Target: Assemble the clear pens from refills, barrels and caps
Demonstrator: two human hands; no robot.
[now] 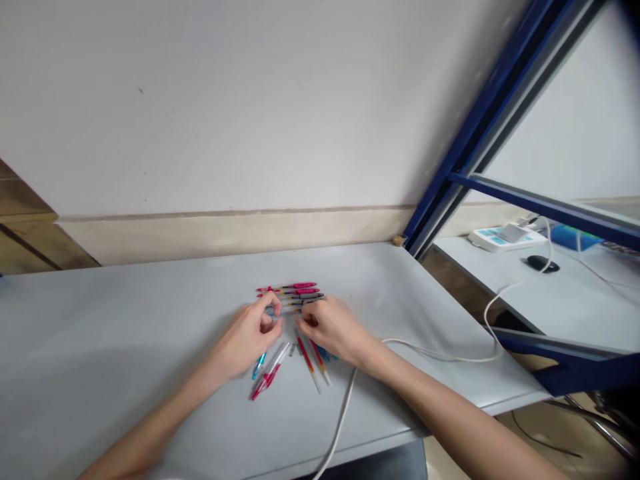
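Observation:
Toward the front of the grey table, my left hand [253, 335] has its fingers curled, with a visible gap between thumb and index fingertip. It is at the left end of a row of pens and refills [295, 297], where a bit of light blue shows behind its fingers. My right hand [334, 327] is closed at the row's right end; whatever its fingers grip is hidden. Red pens [305, 285] lie at the back of the row, dark ones nearer. Below my hands are a clear-and-red pen [270, 377], a blue pen piece [259, 365] and two red-and-orange refills [309, 360].
A white cable [345, 407] crosses the table [125, 333] beneath my right forearm. Blue pieces [326, 355] lie partly under my right hand. A blue metal frame [465, 133] stands at the right; beyond it are a white device [505, 238] and a black mouse [543, 264].

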